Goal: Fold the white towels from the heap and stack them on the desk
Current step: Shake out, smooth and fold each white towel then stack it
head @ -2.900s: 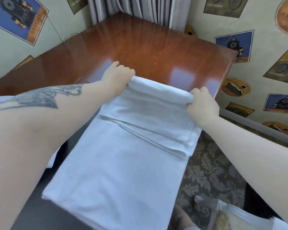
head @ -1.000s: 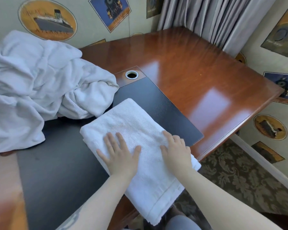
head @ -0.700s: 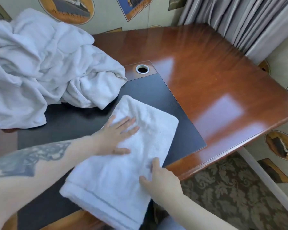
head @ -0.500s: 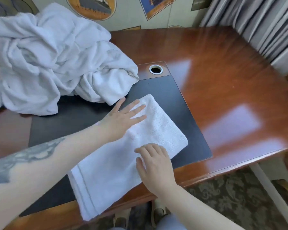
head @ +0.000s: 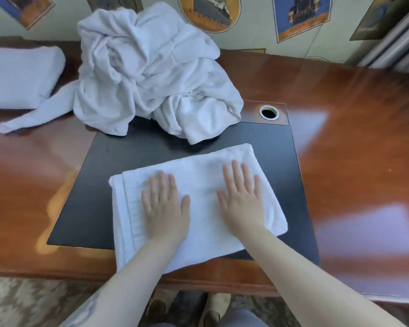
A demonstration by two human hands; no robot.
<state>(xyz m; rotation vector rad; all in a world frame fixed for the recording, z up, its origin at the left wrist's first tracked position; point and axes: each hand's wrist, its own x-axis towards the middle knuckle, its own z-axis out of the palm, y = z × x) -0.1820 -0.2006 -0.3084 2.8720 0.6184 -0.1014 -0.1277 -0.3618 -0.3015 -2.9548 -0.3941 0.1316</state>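
- Since half a second ago I have turned the folded towel (head: 198, 185) so its long side runs across in front of me, and my two hands, then staggered on it, now lie side by side on top.
- Head view: my left hand (head: 164, 206) lies flat on the left half of the folded towel, fingers straight and slightly spread, pinching nothing.
- My right hand (head: 242, 199) lies flat on the right half in the same way, its grip open, palm down on the cloth.
- The folded towel sits on the black inlay (head: 132, 156) of the tabletop (head: 354, 166), its near edge reaching past the inlay onto the wood close to the front edge.
- The heap of white towels (head: 149, 74) stands behind it, against the wall, its front lobe resting on the back of the black inlay, just apart from the folded towel.
- One tail of the heap trails to the left across the wood.
- At the far left lies another folded white towel (head: 19, 76), partly cut off by the frame.
- A round cable hole (head: 269, 112) sits just right of the heap, behind the inlay.
- Printed ship and train pictures cover the wall (head: 253, 31) behind the tabletop.
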